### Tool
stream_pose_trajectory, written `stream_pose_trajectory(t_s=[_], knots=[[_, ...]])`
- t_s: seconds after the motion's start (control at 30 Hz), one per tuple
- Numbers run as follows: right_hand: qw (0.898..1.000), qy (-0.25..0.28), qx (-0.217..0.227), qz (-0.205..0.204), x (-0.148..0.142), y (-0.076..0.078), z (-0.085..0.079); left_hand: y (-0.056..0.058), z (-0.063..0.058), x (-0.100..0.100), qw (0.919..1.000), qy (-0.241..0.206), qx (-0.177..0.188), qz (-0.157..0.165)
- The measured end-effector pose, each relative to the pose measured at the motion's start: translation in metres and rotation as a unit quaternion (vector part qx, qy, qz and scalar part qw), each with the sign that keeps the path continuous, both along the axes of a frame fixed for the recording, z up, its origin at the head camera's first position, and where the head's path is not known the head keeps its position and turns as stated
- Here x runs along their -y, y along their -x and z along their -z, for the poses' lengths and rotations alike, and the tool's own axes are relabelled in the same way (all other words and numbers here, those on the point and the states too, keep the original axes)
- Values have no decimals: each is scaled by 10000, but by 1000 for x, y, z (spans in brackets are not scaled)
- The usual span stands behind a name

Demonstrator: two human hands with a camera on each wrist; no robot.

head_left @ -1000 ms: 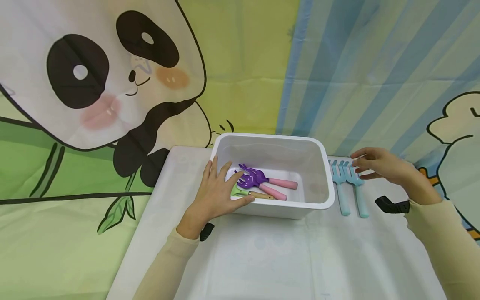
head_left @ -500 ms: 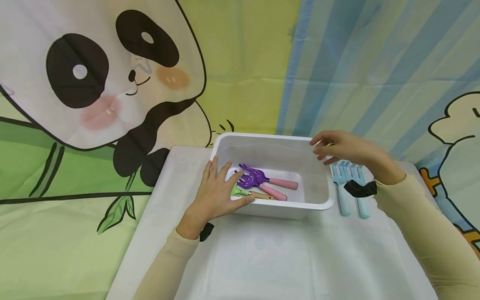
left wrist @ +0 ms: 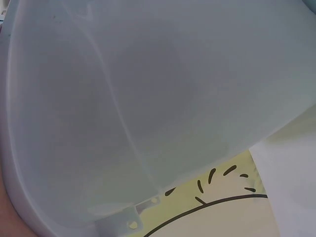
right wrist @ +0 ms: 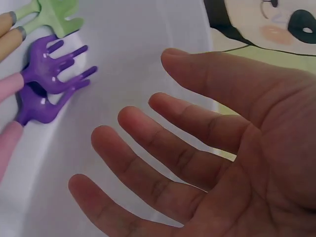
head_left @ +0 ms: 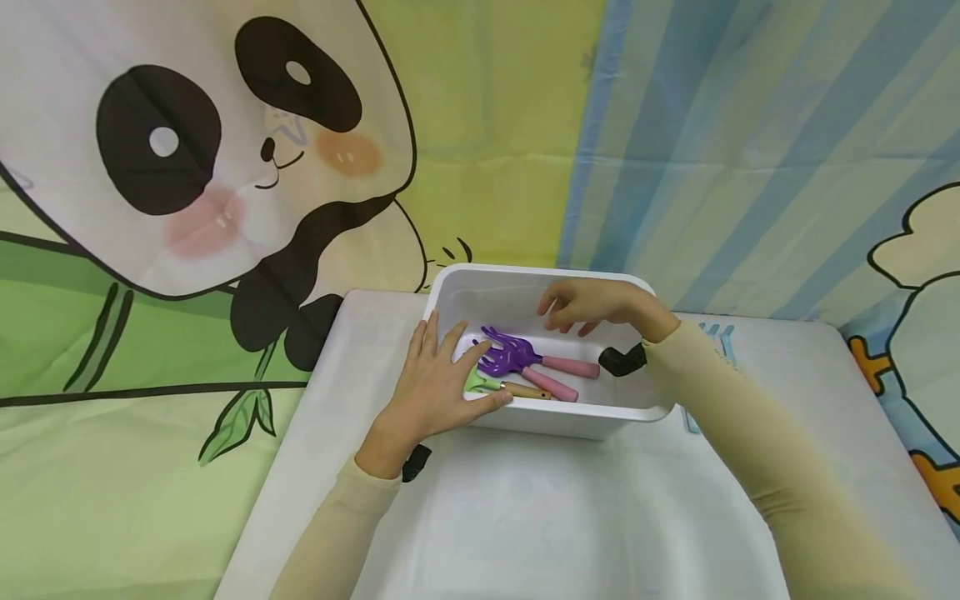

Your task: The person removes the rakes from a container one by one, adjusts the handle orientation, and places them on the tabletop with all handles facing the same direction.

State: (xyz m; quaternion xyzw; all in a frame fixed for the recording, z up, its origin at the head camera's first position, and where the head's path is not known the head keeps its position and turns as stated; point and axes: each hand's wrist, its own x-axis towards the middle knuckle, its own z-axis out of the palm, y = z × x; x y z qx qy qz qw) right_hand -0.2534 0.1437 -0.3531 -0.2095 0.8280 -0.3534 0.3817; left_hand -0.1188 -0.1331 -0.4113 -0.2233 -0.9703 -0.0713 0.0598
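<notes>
A white plastic bin (head_left: 525,423) stands on the table in the head view. Inside lie two purple hand rakes (head_left: 507,357) with pink handles, and green hand rakes (right wrist: 59,17) with wooden handles near the front left corner. My left hand (head_left: 431,375) rests spread over that corner, fingers straight along the left rim and thumb on the front rim. Over the right half of the bin hovers my right hand (head_left: 588,302), its fingers loosely bent with nothing in them. The right wrist view shows its bare palm (right wrist: 256,163) beside the purple rakes.
Light blue hand rakes (head_left: 726,340) lie on the white table (head_left: 525,517) right of the bin, mostly hidden by my right sleeve (head_left: 735,433). A printed panda curtain (head_left: 480,125) hangs right behind the table and bin.
My right hand has moved left from above the blue rakes, past the bin's right rim, to over its inside. My left hand has stayed at the rim.
</notes>
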Motion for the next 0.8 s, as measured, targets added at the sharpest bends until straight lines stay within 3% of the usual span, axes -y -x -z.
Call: stream_pose_trajectory(t_s=[0.27, 0.8], knots=[[9994, -303, 157, 23, 24, 12, 38, 0, 1, 0, 10000, 3, -20, -7], [9927, -1016, 526, -391, 35, 12, 79, -1, -3, -1, 10000, 62, 37, 7]])
